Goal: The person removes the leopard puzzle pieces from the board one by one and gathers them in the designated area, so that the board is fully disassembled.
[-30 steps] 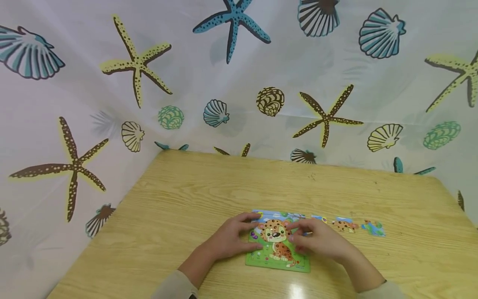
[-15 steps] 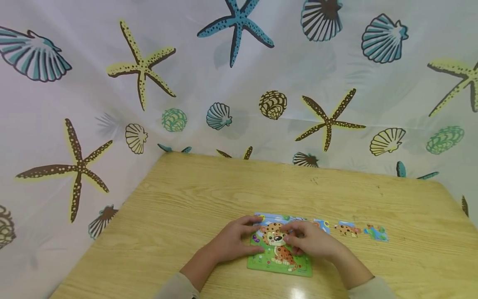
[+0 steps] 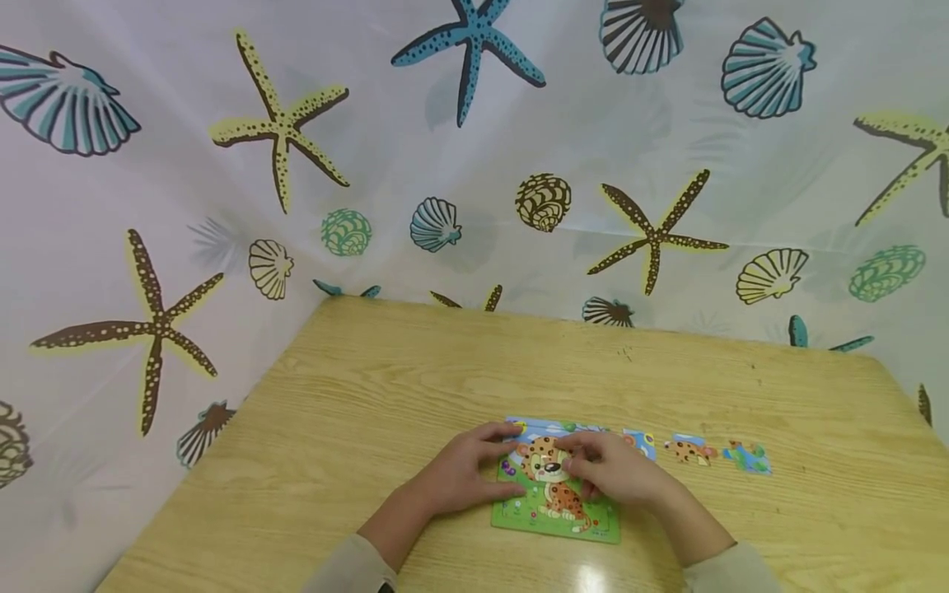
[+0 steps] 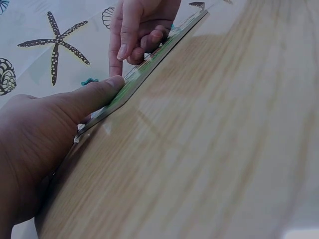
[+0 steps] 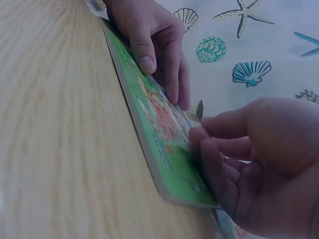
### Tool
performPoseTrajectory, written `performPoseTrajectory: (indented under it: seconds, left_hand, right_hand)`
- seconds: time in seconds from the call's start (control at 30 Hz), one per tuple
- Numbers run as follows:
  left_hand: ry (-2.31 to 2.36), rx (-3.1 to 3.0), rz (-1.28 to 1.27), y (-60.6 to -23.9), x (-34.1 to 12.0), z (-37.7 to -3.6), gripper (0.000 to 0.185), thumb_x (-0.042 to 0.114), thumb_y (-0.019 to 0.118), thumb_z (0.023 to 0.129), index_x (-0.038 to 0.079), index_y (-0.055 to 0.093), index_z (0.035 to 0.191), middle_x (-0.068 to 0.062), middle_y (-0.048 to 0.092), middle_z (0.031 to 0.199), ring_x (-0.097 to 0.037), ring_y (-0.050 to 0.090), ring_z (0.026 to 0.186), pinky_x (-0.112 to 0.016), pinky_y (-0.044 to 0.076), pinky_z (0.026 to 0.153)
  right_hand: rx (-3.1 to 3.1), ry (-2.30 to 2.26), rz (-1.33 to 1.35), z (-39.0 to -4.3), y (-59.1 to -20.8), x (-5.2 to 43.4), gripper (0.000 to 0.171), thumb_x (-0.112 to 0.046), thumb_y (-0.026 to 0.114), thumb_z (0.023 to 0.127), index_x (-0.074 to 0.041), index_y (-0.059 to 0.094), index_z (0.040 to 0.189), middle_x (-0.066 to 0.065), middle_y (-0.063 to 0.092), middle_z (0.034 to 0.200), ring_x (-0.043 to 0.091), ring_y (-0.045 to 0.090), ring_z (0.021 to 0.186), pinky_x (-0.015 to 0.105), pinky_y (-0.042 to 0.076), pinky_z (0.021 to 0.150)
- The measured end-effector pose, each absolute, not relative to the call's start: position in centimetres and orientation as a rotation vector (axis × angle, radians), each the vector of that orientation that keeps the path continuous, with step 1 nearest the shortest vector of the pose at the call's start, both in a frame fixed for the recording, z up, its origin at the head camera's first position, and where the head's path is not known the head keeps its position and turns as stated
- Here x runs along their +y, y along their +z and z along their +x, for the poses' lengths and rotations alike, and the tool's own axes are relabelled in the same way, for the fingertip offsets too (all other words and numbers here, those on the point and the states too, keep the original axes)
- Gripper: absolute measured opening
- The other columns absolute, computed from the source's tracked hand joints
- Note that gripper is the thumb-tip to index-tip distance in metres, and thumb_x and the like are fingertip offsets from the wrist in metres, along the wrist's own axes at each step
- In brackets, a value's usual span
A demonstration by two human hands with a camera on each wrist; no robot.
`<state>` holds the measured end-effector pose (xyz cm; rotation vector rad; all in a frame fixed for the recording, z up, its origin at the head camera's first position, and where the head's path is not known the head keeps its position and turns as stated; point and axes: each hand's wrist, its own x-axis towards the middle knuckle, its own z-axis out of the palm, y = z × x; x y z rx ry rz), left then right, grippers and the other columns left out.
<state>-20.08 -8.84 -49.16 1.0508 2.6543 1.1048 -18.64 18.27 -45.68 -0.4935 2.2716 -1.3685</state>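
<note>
Left hand [image 3: 463, 473] lies flat on the puzzle board's [image 3: 552, 515] left edge, thumb along its near side, fingers relaxed and pressing. The board sits flat at table [image 3: 371, 395] centre-front. Right hand [image 3: 611, 473] is on its right half, fingertips curled down on the leopard picture; whether they pinch a piece, cannot tell. Three loose pieces [image 3: 689, 450] lie in a row just right, nearer the right hand.

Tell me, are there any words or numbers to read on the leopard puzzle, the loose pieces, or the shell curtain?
No readable text anywhere.
Leopard puzzle board: a tiny dark mark near its lower right corner may be print, too small and blurred to read.
Loose pieces on the table: pictures only.
Curtain: starfish and shells, no letters or numbers.
</note>
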Motion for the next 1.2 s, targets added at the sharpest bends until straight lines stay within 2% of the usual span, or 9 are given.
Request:
performPoseTrajectory:
  seconds: [0.27, 0.57, 0.9, 1.07, 1.2]
  left_hand:
    - [1.115, 2.642, 1.035, -49.0, -8.9, -20.0, 0.070, 0.044, 0.080, 0.084, 0.002, 0.059, 0.136, -0.001, 0.050, 0.150, -0.028, 0.044, 0.143, -0.047, 0.039, 0.118]
    - [1.094, 2.653, 1.052, -48.8, -8.8, -20.1, 0.070, 0.043, 0.079, 0.085, 0.001, 0.059, 0.137, -0.002, 0.050, 0.151, -0.028, 0.043, 0.144, -0.047, 0.039, 0.118]
    - [1.108, 2.630, 1.003, -48.6, -8.8, -19.9, 0.070, 0.043, 0.079, 0.084, 0.003, 0.059, 0.137, 0.000, 0.050, 0.150, -0.027, 0.043, 0.144, -0.048, 0.039, 0.118]
    - [1.108, 2.632, 1.017, -48.6, -8.6, -19.9, 0.070, 0.043, 0.080, 0.084, 0.002, 0.059, 0.137, 0.000, 0.051, 0.150, -0.027, 0.044, 0.143, -0.048, 0.040, 0.117]
    - [1.102, 2.659, 1.035, -48.7, -8.6, -19.9, 0.069, 0.043, 0.080, 0.083, 0.002, 0.060, 0.135, -0.001, 0.052, 0.149, -0.027, 0.045, 0.143, -0.049, 0.040, 0.117]
  right_hand:
    - [2.133, -1.566, -0.329, -18.9, -46.0, 18.6, 0.037, -0.021, 0.061, 0.101, -0.001, 0.059, 0.132, 0.011, 0.065, 0.099, 0.014, 0.064, 0.070, 0.024, 0.058, 0.063]
    - [2.232, -1.546, -0.406, -19.0, -45.1, 18.8, 0.033, -0.018, 0.066, 0.097, 0.001, 0.060, 0.124, 0.016, 0.062, 0.106, 0.019, 0.066, 0.077, 0.028, 0.060, 0.065]
    - [2.265, -1.551, -0.390, -18.8, -45.2, 19.1, 0.032, -0.011, 0.070, 0.093, 0.003, 0.051, 0.115, 0.010, 0.059, 0.091, 0.020, 0.065, 0.075, 0.032, 0.059, 0.064]
    - [2.169, -1.588, -0.412, -18.7, -45.2, 19.9, 0.038, -0.008, 0.068, 0.095, 0.005, 0.050, 0.127, 0.009, 0.058, 0.086, 0.022, 0.069, 0.078, 0.032, 0.063, 0.070]
    - [2.038, -1.629, -0.438, -18.7, -45.2, 20.6, 0.044, -0.008, 0.063, 0.098, 0.004, 0.050, 0.138, 0.009, 0.056, 0.090, 0.023, 0.070, 0.084, 0.034, 0.064, 0.077]
